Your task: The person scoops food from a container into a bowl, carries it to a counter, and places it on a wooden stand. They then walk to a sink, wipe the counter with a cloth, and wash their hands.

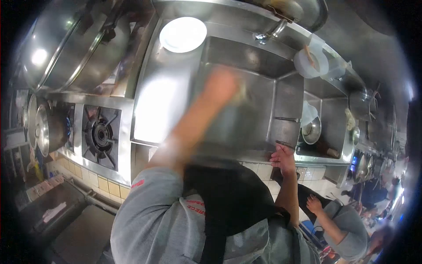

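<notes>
My left hand (pixel 223 83) is over the large steel sink basin (pixel 259 110), smeared by motion. It looks closed around a small pale yellowish thing (pixel 243 91), too blurred to name. At the front rim, close to the divider between basins, is my right hand (pixel 283 158). Its fingers are loosely bent and a little apart, just below a short dark bar (pixel 285 144). A similar dark bar (pixel 288 119) sticks out from the divider farther back.
A white plate (pixel 183 34) lies on the steel drainboard (pixel 160 105). Behind the basin is a faucet (pixel 278 29). A translucent container (pixel 311 61) stands by the second basin, which holds a metal bowl (pixel 311 132). Left is a stove burner (pixel 102 134); another person (pixel 345 229) is close at right.
</notes>
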Tool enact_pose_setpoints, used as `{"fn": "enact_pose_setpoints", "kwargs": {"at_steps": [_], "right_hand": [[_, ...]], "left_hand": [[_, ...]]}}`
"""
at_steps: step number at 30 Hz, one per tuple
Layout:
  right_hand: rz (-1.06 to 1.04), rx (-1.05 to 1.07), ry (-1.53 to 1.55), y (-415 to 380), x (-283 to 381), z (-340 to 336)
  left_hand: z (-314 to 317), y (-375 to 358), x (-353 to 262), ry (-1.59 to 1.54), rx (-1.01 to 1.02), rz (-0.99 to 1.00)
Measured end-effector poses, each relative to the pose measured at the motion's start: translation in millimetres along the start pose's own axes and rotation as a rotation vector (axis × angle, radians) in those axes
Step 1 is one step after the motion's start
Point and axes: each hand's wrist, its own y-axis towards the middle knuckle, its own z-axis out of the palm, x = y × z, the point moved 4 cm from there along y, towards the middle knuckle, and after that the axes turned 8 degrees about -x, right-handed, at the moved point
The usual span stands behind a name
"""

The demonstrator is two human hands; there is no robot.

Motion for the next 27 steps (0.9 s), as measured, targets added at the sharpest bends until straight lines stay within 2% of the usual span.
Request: {"fn": "enact_pose_setpoints", "kwargs": {"at_steps": [1, 3, 4, 5, 6, 7, 8, 9, 10, 11, 12, 14, 17, 20, 21, 23, 24, 25, 26, 27], "right_hand": [[-0.002, 0.011, 0.024, 1, -1, -3], [-0.028, 0.009, 0.06, 9, -14, -11], [-0.061, 0.002, 0.103, 11, -21, -13], [-0.094, -0.017, 0.156, 10, -24, -13], [-0.088, -0.02, 0.159, 10, -25, -12], [-0.101, -0.015, 0.126, 11, -23, -11], [-0.113, -0.011, 0.095, 10, -21, -9], [-0.127, -0.002, 0.097, 1, -13, -6], [-0.12, -0.012, 0.104, 0, -11, -5], [-0.142, -0.012, 0.087, 1, -9, -4], [-0.154, -0.015, 0.065, -2, -11, -6], [-0.176, -0.008, 0.086, -13, -10, -9], [-0.238, 0.023, 0.114, -23, -15, -15], [-0.291, 0.051, 0.085, -38, -30, -27], [-0.305, 0.061, 0.109, -40, -42, -31], [-0.285, 0.073, 0.217, -52, -59, -39], [-0.289, 0.074, 0.222, -56, -69, -44], [-0.29, 0.062, 0.219, -55, -83, -50], [-0.291, 0.053, 0.216, -53, -98, -55], [-0.297, 0.063, 0.218, -51, -112, -60]], "left_hand": [[-14, 0, -9, -0.097, -0.042, 0.044], [-74, -9, 12, -0.072, -0.1, -0.049], [-126, -20, 12, -0.34, -0.172, -0.151], [-138, -30, 56, -0.278, -0.29, -0.02], [-158, -42, 82, 0.192, -0.332, 0.229], [-178, -67, 92, 0.309, -0.31, 0.103], [-176, -93, 126, 0.456, -0.195, 0.016], [-178, -121, 135, 0.501, -0.176, 0.05], [-180, -146, 144, 0.37, -0.205, 0.124], [-179, -167, 144, 0.221, -0.243, -0.039], [-183, -181, 125, 0.265, -0.275, 0.016], [-182, -208, 102, 0.382, -0.292, -0.126], [-185, -226, 68, 0.392, -0.284, -0.188], [-164, -235, 44, 0.316, -0.183, -0.171], [-150, -238, 35, 0.301, -0.219, -0.143], [-124, -232, 0, 0.206, -0.117, -0.079], [-84, -243, 18, -0.075, -0.178, -0.107], [-61, -237, 1, -0.118, -0.072, -0.092], [-50, -226, -55, -0.652, -0.027, -0.448], [-31, -217, -72, -0.063, -0.063, 0.144]]}}
